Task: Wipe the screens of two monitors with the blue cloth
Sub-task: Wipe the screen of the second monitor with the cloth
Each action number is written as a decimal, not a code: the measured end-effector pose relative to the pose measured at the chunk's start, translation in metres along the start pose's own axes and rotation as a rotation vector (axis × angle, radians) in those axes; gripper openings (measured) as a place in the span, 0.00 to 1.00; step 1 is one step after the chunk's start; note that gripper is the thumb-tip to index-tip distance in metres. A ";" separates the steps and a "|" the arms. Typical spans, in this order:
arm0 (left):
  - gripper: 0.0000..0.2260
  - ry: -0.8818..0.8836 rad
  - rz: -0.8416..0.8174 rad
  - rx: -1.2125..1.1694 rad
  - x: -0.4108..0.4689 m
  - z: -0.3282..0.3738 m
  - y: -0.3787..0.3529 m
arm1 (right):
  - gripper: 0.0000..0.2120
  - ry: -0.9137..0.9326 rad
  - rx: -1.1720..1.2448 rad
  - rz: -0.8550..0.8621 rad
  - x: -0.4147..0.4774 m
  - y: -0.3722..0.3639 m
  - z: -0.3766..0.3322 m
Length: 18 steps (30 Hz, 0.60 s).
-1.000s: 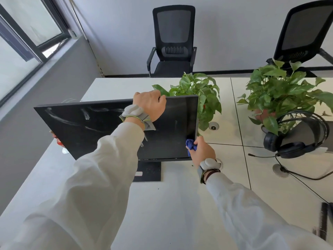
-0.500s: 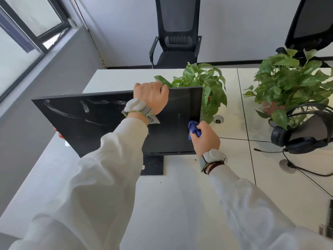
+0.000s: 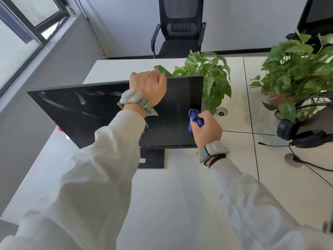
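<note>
At centre frame, grips the top edge of the monitor [image 3: 90, 114] with the left hand [image 3: 147, 85], fingers curled over the rim and knuckles toward the camera. Presses the bunched blue cloth [image 3: 194, 117] against the screen with the right hand [image 3: 207, 129], fingers closed round the wad, just inside the right bezel at about mid-height.

Reads as the first monitor mid-wipe: fairly even along the right strip, but streaked with pale smears [image 3: 82, 101] across the upper left of the glass. Calls next, by judgement, for sweeping the cloth leftward toward those streaks, with the top grip braced so the tilted panel does not rock on its stand [image 3: 153, 159]. Probably also needs the left forearm [image 3: 124, 134], lying across the middle of the screen, lifted out of the cloth's path.

Shows a potted plant [image 3: 207, 74] just behind the monitor's right corner, leaves near the cloth hand; a second plant [image 3: 297, 69] further right; a black headset [image 3: 304, 136] at the right edge, cable trailing over the bench [image 3: 171, 195]. Shows an office chair [image 3: 178, 33] at top centre, a second chair [image 3: 317, 13] cut off at the upper right, and a window [image 3: 21, 33] at upper left. Cannot place the second monitor for certain; possibly the dark edge beneath the headset.
</note>
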<state>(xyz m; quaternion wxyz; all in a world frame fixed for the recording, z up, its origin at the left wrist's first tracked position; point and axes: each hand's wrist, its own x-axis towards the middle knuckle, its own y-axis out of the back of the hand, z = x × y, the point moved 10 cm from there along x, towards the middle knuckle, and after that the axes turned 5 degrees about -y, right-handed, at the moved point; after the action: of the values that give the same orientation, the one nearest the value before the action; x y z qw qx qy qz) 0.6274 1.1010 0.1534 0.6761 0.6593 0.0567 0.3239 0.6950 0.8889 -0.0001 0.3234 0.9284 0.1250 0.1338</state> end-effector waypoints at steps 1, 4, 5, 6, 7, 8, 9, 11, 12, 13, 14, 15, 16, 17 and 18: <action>0.16 0.010 0.014 -0.001 -0.001 0.000 0.001 | 0.08 0.013 -0.002 -0.008 0.001 -0.003 0.000; 0.16 0.035 0.036 0.016 -0.001 0.002 0.002 | 0.09 -0.006 -0.023 -0.100 -0.011 -0.024 0.029; 0.15 0.037 0.034 0.014 -0.001 0.003 0.001 | 0.09 -0.028 -0.035 -0.144 -0.020 -0.033 0.044; 0.15 0.043 0.034 0.006 -0.001 0.003 0.001 | 0.08 -0.061 -0.051 -0.194 -0.029 -0.044 0.061; 0.15 0.052 0.035 0.000 0.000 0.002 0.001 | 0.07 -0.113 -0.067 -0.246 -0.040 -0.054 0.079; 0.15 0.059 0.034 -0.007 0.000 0.000 0.001 | 0.06 -0.180 -0.082 -0.285 -0.051 -0.064 0.096; 0.15 0.058 0.034 -0.014 0.000 0.000 0.000 | 0.06 -0.241 -0.096 -0.304 -0.060 -0.070 0.109; 0.15 0.061 0.042 -0.016 -0.003 0.001 0.001 | 0.06 -0.313 -0.113 -0.297 -0.069 -0.075 0.122; 0.16 0.066 0.042 -0.006 -0.004 0.003 0.001 | 0.06 -0.321 -0.115 -0.295 -0.069 -0.075 0.122; 0.17 0.072 0.034 0.002 -0.004 0.004 0.001 | 0.06 -0.317 -0.119 -0.300 -0.067 -0.074 0.121; 0.17 0.078 0.022 0.005 -0.004 0.005 0.000 | 0.05 -0.306 -0.130 -0.307 -0.066 -0.072 0.119; 0.18 0.080 0.010 0.004 -0.003 0.005 -0.001 | 0.05 -0.284 -0.151 -0.307 -0.064 -0.069 0.118; 0.18 0.082 0.004 0.003 -0.003 0.004 -0.001 | 0.06 -0.252 -0.182 -0.296 -0.064 -0.067 0.117; 0.18 0.082 0.006 0.006 -0.002 0.004 0.000 | 0.08 -0.215 -0.212 -0.276 -0.065 -0.064 0.116; 0.18 0.080 0.009 0.007 -0.001 0.003 0.001 | 0.09 -0.189 -0.228 -0.252 -0.066 -0.063 0.115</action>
<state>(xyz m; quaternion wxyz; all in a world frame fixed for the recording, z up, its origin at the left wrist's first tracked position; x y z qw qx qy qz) 0.6277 1.0977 0.1540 0.6695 0.6487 0.0818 0.3526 0.6623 0.8499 -0.1380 0.4511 0.8711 0.1934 0.0176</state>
